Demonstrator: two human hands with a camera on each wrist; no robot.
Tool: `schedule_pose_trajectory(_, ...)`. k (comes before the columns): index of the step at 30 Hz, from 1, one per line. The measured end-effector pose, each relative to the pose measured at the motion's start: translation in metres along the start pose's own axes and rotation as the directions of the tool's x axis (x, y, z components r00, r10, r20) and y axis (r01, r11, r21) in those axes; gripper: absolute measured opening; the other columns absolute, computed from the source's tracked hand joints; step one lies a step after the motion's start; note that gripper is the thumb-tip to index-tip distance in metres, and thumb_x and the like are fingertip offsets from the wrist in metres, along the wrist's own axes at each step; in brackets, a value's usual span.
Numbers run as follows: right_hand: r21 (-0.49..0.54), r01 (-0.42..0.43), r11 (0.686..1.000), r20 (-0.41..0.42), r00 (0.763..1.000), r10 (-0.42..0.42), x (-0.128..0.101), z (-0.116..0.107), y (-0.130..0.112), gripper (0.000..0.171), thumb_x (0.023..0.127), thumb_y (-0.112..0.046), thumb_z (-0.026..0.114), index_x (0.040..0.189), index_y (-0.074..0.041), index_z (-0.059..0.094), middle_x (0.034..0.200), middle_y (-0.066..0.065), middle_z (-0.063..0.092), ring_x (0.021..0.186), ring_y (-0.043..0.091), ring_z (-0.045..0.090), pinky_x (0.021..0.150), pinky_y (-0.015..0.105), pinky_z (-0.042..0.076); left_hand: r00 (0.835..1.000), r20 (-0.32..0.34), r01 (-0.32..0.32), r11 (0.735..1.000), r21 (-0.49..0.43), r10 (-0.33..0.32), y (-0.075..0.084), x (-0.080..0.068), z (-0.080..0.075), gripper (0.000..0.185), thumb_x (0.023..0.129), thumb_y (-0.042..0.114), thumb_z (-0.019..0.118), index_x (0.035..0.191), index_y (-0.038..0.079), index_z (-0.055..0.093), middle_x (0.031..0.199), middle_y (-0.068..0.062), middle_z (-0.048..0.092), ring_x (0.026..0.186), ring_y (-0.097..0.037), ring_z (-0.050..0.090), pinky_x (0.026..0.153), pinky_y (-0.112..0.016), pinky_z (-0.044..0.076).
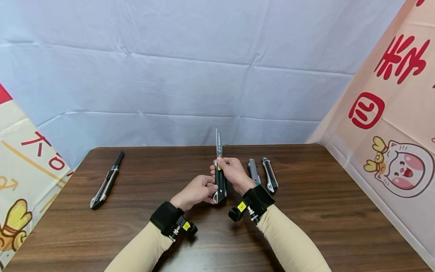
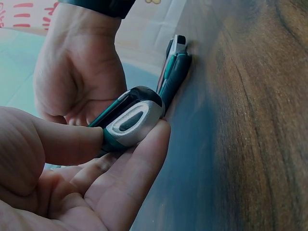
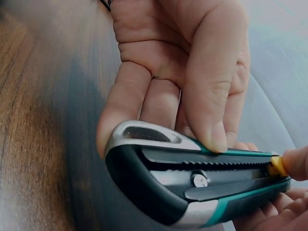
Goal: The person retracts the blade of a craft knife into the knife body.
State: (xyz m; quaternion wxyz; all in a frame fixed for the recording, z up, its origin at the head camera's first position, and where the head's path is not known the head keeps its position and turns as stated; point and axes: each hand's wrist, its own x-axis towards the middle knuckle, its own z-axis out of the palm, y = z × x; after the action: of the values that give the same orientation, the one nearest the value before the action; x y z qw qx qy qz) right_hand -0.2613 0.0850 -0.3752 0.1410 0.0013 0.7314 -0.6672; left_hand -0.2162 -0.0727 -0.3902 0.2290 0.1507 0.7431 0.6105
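Note:
A black and green utility knife (image 1: 221, 185) stands between both hands, its long grey blade strip (image 1: 219, 141) pointing away from me. Its silver rear end (image 2: 134, 124) is pinched between the thumb and fingers of my left hand (image 1: 197, 192). My right hand (image 1: 234, 174) grips the front of the handle, with the thumb against the yellow slider (image 3: 276, 166). The right wrist view shows the toothed slot and a round screw in the knife's body. Some fingers are hidden behind the handle.
Two more utility knives lie right of the hands, one grey (image 1: 253, 172) and one black and silver (image 1: 270, 175). Another utility knife (image 1: 107, 183) lies on the left of the wooden table (image 1: 340, 226). Light cloth (image 1: 190, 75) hangs behind the far edge.

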Motion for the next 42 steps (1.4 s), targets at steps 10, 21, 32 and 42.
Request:
schedule_pose_trajectory(10, 0.014, 0.002, 1.0, 0.006, 1.0, -0.002, -0.0017, 0.0008, -0.0016, 0.037, 0.105, -0.024, 0.045, 0.127, 0.002, 0.057, 0.116, 0.021, 0.067, 0.094, 0.017, 0.069, 0.088, 0.033, 0.058, 1.0, 0.0, 0.002, 1.0, 0.001, -0.002, 0.0008, -0.0004, -0.0002, 0.032, 0.101, 0.003, 0.044, 0.129, -0.011, 0.053, 0.108, -0.022, 0.07, 0.076, -0.011, 0.064, 0.074, -0.031, 0.061)
schedule_pose_trajectory(21, -0.011, 0.006, 1.0, 0.01, 1.0, -0.006, 0.0007, 0.0012, 0.0004, 0.034, 0.104, -0.022, 0.047, 0.126, 0.001, 0.058, 0.121, 0.025, 0.065, 0.098, 0.019, 0.07, 0.089, 0.033, 0.058, 1.0, -0.003, 0.016, 1.0, -0.005, -0.016, 0.0003, 0.0005, -0.0002, 0.033, 0.101, 0.003, 0.043, 0.13, -0.011, 0.052, 0.112, -0.022, 0.069, 0.079, -0.012, 0.064, 0.075, -0.031, 0.061)
schedule_pose_trajectory(32, -0.003, 0.014, 1.0, 0.006, 1.0, -0.014, 0.0005, 0.0019, 0.001, 0.036, 0.105, -0.02, 0.044, 0.131, 0.002, 0.055, 0.118, 0.02, 0.067, 0.099, 0.019, 0.07, 0.092, 0.034, 0.057, 1.0, 0.001, 0.017, 1.0, 0.005, -0.017, -0.0008, 0.0007, -0.0014, 0.033, 0.102, 0.003, 0.043, 0.13, -0.011, 0.052, 0.11, -0.022, 0.07, 0.079, -0.012, 0.064, 0.076, -0.032, 0.061)
schedule_pose_trajectory(42, -0.004, 0.023, 1.0, 0.009, 1.0, -0.023, -0.0007, 0.0028, -0.0002, 0.037, 0.105, -0.017, 0.044, 0.135, 0.003, 0.051, 0.121, 0.021, 0.066, 0.104, 0.024, 0.069, 0.095, 0.037, 0.055, 1.0, 0.006, 0.013, 1.0, 0.008, -0.013, -0.0005, 0.001, -0.0033, 0.033, 0.102, 0.003, 0.043, 0.13, -0.012, 0.052, 0.11, -0.022, 0.07, 0.078, -0.011, 0.064, 0.076, -0.033, 0.061)
